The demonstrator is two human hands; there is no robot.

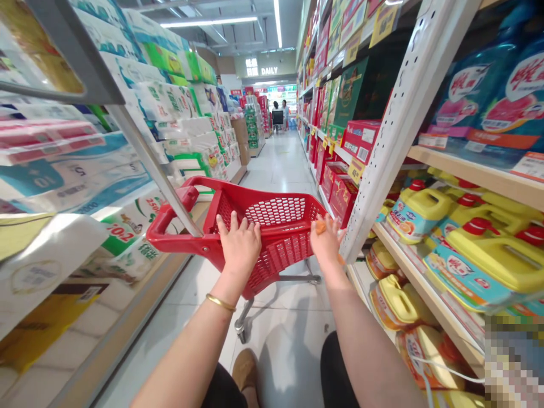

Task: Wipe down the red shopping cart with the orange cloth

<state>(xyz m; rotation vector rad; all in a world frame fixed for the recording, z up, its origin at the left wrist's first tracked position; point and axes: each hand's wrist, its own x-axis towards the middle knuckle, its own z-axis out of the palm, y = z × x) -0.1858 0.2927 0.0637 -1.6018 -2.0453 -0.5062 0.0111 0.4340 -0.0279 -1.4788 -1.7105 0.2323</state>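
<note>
A red shopping cart point(280, 243) stands sideways across the aisle in front of me, its handle point(170, 245) toward the left. My left hand point(240, 241) lies over the cart's near rim with its fingers spread. A gold bangle point(221, 303) circles that wrist. My right hand point(326, 242) is at the cart's right end, beside the white shelf post point(395, 113). Small orange bits show at both sides of that hand, so its fingers seem closed round something orange, mostly hidden. A grey metal pole point(153, 175) passes in front of the handle.
Packs of tissue paper point(174, 105) are stacked along the left. On the right, shelves hold yellow jugs point(488, 252), blue pump bottles point(463, 96) and red boxes point(361, 139). The tiled aisle floor point(276, 158) runs ahead toward people point(280, 110) far off.
</note>
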